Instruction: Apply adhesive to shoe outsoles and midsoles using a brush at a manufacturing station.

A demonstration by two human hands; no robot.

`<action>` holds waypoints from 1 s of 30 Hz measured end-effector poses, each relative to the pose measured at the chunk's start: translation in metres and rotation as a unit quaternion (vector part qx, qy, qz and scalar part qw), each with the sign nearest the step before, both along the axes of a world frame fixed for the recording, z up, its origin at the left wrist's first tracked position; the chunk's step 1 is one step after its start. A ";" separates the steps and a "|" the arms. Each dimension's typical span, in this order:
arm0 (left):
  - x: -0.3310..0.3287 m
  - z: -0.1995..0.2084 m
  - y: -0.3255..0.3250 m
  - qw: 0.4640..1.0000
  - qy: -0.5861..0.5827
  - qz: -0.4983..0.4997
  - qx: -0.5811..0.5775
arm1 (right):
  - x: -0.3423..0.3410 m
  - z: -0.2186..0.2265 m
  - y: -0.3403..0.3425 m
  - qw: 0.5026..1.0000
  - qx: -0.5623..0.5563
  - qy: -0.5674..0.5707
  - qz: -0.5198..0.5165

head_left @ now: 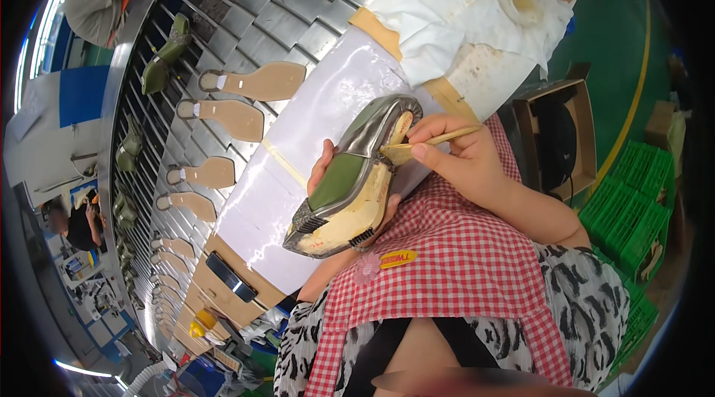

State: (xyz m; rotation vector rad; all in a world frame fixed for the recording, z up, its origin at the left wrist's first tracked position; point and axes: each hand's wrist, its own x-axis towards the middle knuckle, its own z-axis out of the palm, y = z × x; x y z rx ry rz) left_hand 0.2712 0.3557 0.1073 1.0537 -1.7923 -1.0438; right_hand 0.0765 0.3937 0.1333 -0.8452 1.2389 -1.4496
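Note:
A green and metallic-silver shoe upper (339,182) is stretched over a pale last, its underside turned partly toward me. My left hand (320,167) is wrapped round it from behind and below, fingers showing on both sides. In my right hand (465,159) a thin wooden-handled brush (445,136) is pinched between thumb and fingers. Its flat tan tip touches the shoe's underside near the heel end. The shoe is held tilted above a worktop covered in glossy white sheet (328,99).
A slatted metal conveyor (261,32) runs along the left, carrying several tan soles (231,120) and green shoes (156,73). White cloth and a cup (525,2) lie at the far end. A phone (231,276) sits near left. On the right are a cardboard box (588,136) and green crates (622,196). Two people stand beyond.

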 end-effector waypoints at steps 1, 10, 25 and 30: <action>0.001 -0.001 -0.001 1.000 0.000 -0.001 0.001 | 0.000 -0.001 0.000 1.000 0.001 0.000 -0.001; 0.000 -0.007 -0.003 0.999 0.035 0.012 -0.019 | -0.001 0.000 -0.006 0.997 -0.011 0.046 -0.059; 0.001 0.003 -0.004 0.999 0.012 -0.002 0.031 | 0.001 0.000 -0.003 0.995 -0.035 0.095 -0.020; -0.002 0.003 -0.004 0.998 0.035 -0.005 0.047 | 0.000 0.001 -0.003 0.996 -0.051 0.075 0.019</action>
